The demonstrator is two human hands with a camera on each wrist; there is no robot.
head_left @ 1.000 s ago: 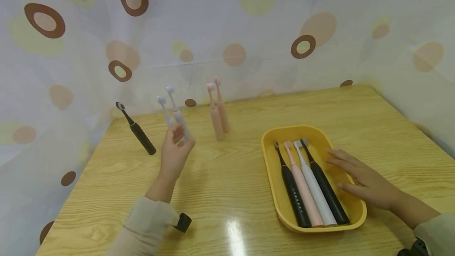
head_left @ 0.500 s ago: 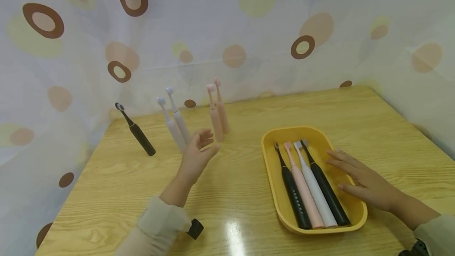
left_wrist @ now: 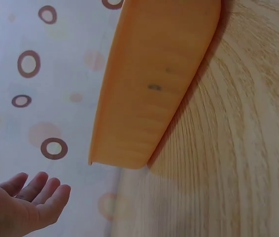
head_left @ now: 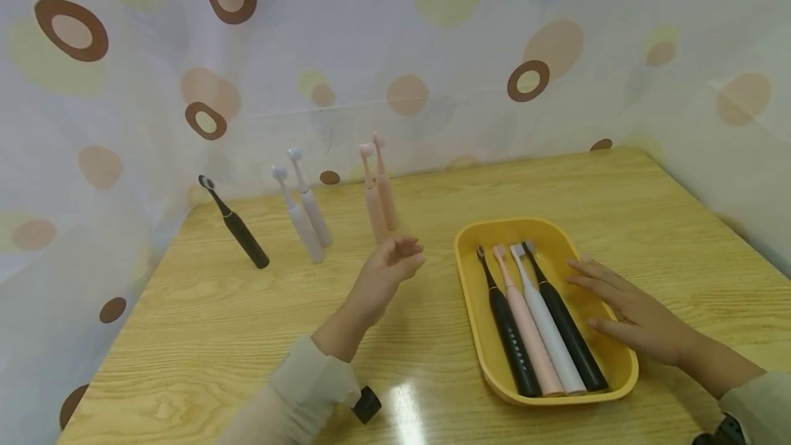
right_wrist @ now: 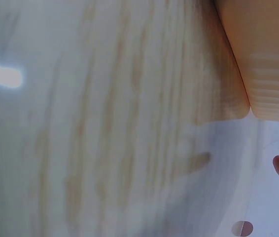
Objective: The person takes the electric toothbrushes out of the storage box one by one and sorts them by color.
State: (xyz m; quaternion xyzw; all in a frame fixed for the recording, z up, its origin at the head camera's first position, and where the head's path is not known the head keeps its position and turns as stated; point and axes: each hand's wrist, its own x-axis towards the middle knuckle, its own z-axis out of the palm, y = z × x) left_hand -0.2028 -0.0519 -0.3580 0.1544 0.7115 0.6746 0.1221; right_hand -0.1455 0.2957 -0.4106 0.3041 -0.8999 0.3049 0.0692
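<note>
My left hand [head_left: 383, 277] hangs over the middle of the table, fingers loosely bent and holding nothing. It hides the base of the front pink electric toothbrush [head_left: 374, 211], whose twin [head_left: 386, 201] stands just behind. Two white electric toothbrushes [head_left: 305, 232] stand left of them, and a black electric toothbrush [head_left: 246, 239] farther left. With straight fingers, my right hand [head_left: 630, 314] rests at the right rim of a yellow tray [head_left: 513, 226]. Inside lie a black toothbrush with dots [head_left: 511, 335], a pink one [head_left: 533, 335], a white one [head_left: 552, 335] and another black one [head_left: 573, 335], side by side.
A wood-grain table [head_left: 371, 369] carries everything. Behind it and at both sides hangs a pale curtain [head_left: 346, 40] with ring and spot patterns. The tray's outer wall [left_wrist: 149, 89] fills much of the left wrist view.
My left hand has let go of the white toothbrush it was at and moved right across the table, past the pink ones toward the tray. My right hand stays at the tray.
</note>
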